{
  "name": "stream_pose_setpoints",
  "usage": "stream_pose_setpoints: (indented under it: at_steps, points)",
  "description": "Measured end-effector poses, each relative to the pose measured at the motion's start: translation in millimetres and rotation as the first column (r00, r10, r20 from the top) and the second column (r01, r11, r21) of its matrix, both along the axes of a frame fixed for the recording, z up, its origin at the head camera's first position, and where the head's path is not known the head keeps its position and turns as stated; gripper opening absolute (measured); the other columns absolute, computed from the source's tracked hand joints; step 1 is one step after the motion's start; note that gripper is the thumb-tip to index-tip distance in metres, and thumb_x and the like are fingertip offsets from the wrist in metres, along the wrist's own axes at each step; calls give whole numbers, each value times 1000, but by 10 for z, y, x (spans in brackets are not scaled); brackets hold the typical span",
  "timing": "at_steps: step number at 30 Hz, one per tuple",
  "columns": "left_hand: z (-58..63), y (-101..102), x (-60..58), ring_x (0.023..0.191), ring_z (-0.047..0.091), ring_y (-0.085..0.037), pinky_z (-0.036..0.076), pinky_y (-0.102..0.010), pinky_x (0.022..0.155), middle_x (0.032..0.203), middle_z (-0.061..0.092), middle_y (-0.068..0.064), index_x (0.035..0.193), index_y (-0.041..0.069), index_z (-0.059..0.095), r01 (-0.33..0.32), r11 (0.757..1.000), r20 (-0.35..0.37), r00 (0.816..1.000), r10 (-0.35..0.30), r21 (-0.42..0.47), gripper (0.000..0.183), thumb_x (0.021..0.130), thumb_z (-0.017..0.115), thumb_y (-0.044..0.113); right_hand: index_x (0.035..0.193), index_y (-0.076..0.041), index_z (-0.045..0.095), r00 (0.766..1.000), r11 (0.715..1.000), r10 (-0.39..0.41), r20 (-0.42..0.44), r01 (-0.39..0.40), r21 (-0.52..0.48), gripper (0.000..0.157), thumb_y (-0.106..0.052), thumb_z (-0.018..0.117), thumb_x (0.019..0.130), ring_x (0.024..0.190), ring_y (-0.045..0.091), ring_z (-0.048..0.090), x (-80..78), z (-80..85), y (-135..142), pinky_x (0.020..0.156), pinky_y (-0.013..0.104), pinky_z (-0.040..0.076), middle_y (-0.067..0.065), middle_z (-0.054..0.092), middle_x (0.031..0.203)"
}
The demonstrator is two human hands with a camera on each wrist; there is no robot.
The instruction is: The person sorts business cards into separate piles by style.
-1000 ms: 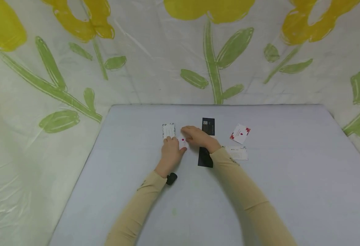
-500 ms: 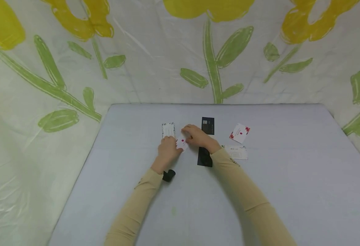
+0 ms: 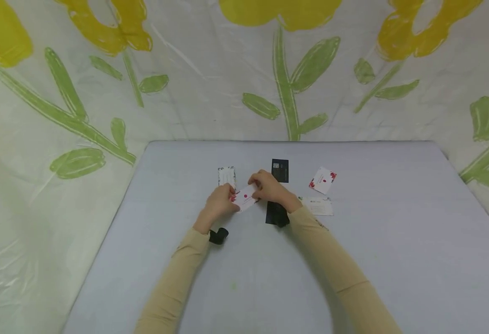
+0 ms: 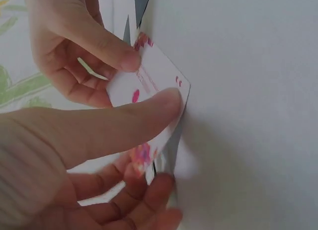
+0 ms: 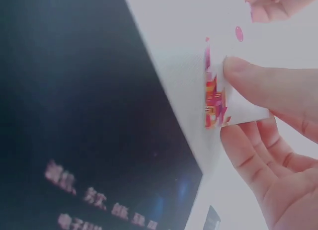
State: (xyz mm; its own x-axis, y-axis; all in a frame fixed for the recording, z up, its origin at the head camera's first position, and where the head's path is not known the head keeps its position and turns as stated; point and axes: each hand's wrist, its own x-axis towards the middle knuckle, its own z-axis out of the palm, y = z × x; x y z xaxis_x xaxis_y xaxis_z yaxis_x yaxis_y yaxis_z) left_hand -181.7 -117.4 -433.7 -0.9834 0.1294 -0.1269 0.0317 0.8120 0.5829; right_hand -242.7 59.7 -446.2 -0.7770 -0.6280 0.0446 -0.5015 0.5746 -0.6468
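Observation:
A white business card with red flower corners and a red dot [image 3: 245,196] is held between both hands in the head view. My left hand [image 3: 219,202] pinches its left end, thumb on top. At the right end my right hand [image 3: 270,189] also pinches it between thumb and fingers. The left wrist view shows the card [image 4: 161,68] tilted, with the left thumb across its face. In the right wrist view the red pattern of the card [image 5: 214,103] shows beside the right thumb. A white card with a bluish patterned border [image 3: 226,175] lies just behind the left hand.
Two dark cards [image 3: 280,170] lie by the right hand, one beyond it and one partly under its wrist. Farther right are another red-flowered card [image 3: 323,180] and a white printed card [image 3: 319,206]. The pale table [image 3: 373,260] ends at a flower-printed curtain [image 3: 202,83].
My left hand has drawn back to the left, from over the card to its left end, and now pinches it. More of the card shows, tilted. My right hand has barely moved.

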Motion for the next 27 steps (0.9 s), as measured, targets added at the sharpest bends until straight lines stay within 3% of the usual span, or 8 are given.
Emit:
stream_pose_setpoints:
  at_steps: [5,9,12,15,19,27]
  points:
    - [15,-105,13,76,51,-22,42,-32,67,85,55,-14,93,-4,56,40,987,-96,995,-26,153,23,72,66,-3,87,-1,59,1000,995,-30,-3,29,-91,13,-3,64,76,76,17,49,53,29,-2,66,28,42,5,53,82]
    - [28,-253,35,76,56,-22,45,-31,65,90,60,-14,92,-3,60,66,969,-149,988,-30,239,13,79,60,-2,82,-4,60,995,978,-52,91,69,-196,6,-5,64,78,70,16,53,157,42,-17,60,25,44,4,57,78]
    - [35,-348,60,74,57,-22,45,-29,63,88,61,-13,92,-2,62,73,964,-128,991,-41,255,14,78,62,0,81,-5,61,978,967,-77,196,121,-225,5,-8,65,79,67,15,52,244,48,-44,57,24,45,4,56,76]
    - [13,-367,77,72,56,-20,45,-27,60,84,60,-12,93,-2,62,47,963,-88,996,-25,264,16,77,64,2,80,-3,60,965,966,-110,237,161,-205,7,-6,66,77,61,14,50,291,33,-76,53,23,43,5,54,70]
    - [-71,-320,103,66,52,-18,42,-25,57,76,57,-9,89,-3,60,5,965,-73,997,15,262,15,75,66,2,77,-4,59,970,974,-170,173,192,-120,7,-5,66,75,60,12,46,314,-28,-114,52,22,39,2,51,66]
    - [-167,-232,124,64,50,-18,41,-27,58,73,56,-12,80,-5,59,72,977,-229,973,-24,202,10,72,65,-5,75,-4,56,981,979,-195,-2,195,63,8,-4,64,77,65,16,44,395,16,-182,58,27,38,4,50,70]
